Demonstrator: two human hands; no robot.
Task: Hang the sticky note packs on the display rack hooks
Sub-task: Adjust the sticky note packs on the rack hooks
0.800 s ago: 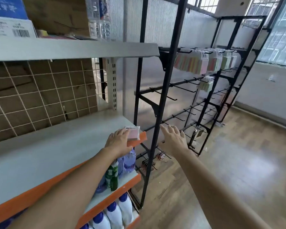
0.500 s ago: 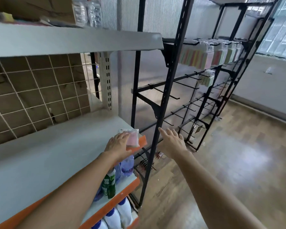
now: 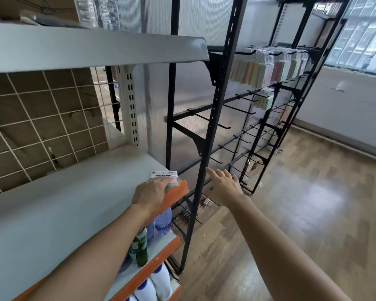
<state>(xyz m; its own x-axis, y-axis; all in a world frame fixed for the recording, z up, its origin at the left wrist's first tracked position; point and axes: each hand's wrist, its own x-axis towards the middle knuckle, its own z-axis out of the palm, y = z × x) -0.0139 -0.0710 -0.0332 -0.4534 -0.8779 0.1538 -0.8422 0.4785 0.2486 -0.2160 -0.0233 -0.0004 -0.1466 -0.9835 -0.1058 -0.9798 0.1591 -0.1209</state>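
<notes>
Wood-plank floor (image 3: 313, 213). A black display rack (image 3: 213, 118) stands on it, and hung packs (image 3: 258, 72) fill its top-row hooks. To its left is a grey shelf (image 3: 63, 203) with bottles (image 3: 161, 222) on the tier below. The rack's front upright stands between the hands. Left hand (image 3: 150, 194): fingers curled, gripping the sticky note pack (image 3: 164, 175) (white header card, pastel pads) at the shelf's front corner. Right hand (image 3: 225, 187): fingers straight, spread, holding nothing.
</notes>
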